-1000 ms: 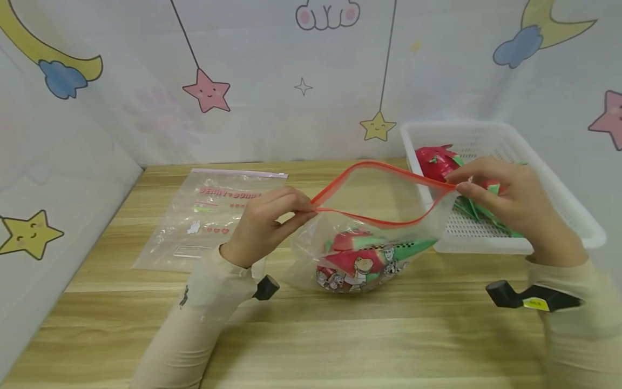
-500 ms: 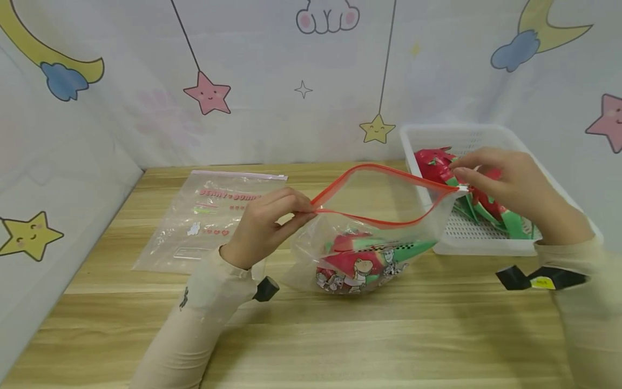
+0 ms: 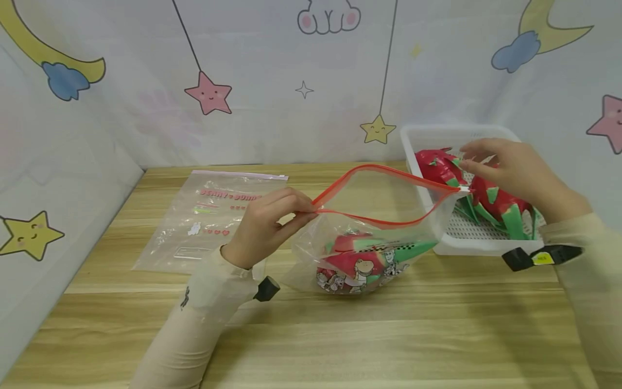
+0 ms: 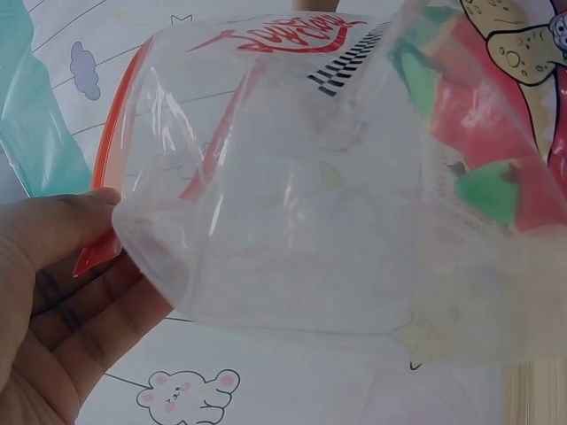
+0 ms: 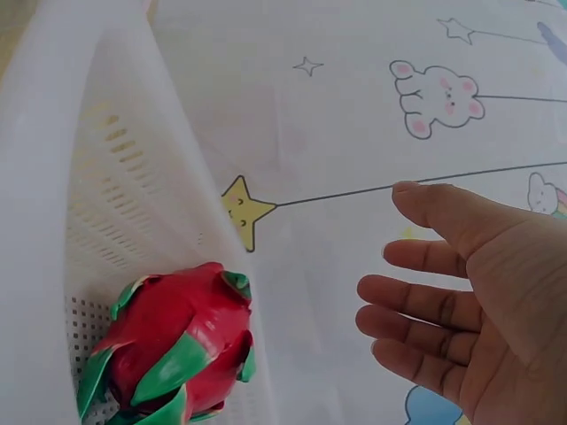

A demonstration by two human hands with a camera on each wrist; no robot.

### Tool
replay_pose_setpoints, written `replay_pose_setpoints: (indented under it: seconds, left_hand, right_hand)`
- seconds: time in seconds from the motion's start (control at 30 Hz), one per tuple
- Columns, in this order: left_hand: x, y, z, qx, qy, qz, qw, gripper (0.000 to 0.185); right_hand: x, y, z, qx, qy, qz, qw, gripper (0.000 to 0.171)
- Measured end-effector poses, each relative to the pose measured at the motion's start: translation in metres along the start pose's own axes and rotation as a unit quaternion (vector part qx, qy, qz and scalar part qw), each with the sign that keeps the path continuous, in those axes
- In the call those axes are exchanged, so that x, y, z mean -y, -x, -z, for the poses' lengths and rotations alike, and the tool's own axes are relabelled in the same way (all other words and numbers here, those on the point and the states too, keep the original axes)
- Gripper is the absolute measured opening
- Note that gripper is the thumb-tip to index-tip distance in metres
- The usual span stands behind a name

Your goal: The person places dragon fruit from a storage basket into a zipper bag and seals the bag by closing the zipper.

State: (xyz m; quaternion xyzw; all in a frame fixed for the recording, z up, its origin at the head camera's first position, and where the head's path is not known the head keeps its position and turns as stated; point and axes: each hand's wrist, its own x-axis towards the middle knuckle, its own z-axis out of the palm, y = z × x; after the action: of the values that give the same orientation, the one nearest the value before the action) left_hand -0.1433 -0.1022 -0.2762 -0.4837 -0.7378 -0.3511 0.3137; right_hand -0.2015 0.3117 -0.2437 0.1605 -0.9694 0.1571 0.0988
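The left hand (image 3: 264,224) is pinching the near end of the red zip strip (image 3: 384,168) of a clear zip bag (image 3: 362,254), thumb over curled fingers, and is holding the bag's mouth open as a long loop. The same pinch is showing in the left wrist view, where the fingers (image 4: 62,230) are closing on the strip's end. The right hand (image 3: 510,170) is hovering over the white basket (image 3: 486,246), fingers spread and relaxed, gripping nothing; the right wrist view is showing an open palm (image 5: 478,301) facing a toy dragon fruit (image 5: 173,345) in the basket's corner.

The bag is resting on the wooden table (image 3: 340,335), between the two hands, with one red-and-green toy fruit (image 3: 369,256) already lying inside. Its mouth is running left to right, with the long axis pointing from the left hand's pinch toward the basket; the far end of the strip is reaching the basket's near rim, just below the right hand. Two toy dragon fruits (image 3: 495,202) are lying in the basket, directly under the right hand, which is by far the nearer hand to them; the left hand is lying well apart, across the bag's opening.

A second, flat zip bag (image 3: 209,216) is lying at the table's back left, beside the left hand. A cartoon backdrop (image 3: 301,86) is standing behind.
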Motion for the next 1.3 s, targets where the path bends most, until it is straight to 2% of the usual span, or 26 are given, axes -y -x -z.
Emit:
replay_pose_setpoints:
  seconds: [0.23, 0.47, 0.67, 0.93, 1.3]
  left_hand:
    - [0.001, 0.001, -0.001, -0.002, -0.001, -0.005, 1.0000, 0.013]
    - [0.001, 0.000, 0.000, -0.001, -0.006, -0.002, 1.0000, 0.016]
    - [0.001, 0.001, 0.000, -0.003, -0.005, -0.004, 1.0000, 0.013]
    - [0.002, 0.001, 0.000, -0.002, -0.008, -0.006, 1.0000, 0.011]
    - [0.000, 0.001, 0.002, -0.001, -0.006, -0.005, 1.0000, 0.014]
  right_hand:
    - [-0.010, -0.020, -0.009, 0.044, -0.001, -0.025, 0.999, 0.056]
    - [-0.015, -0.039, -0.018, 0.066, -0.010, -0.034, 0.997, 0.062]
    - [-0.019, -0.053, -0.027, 0.097, -0.008, -0.068, 0.993, 0.068]
    - [-0.032, -0.064, -0.036, 0.139, -0.004, -0.114, 0.984, 0.078]
    - [-0.048, -0.069, -0.051, 0.172, 0.012, -0.126, 0.977, 0.091]
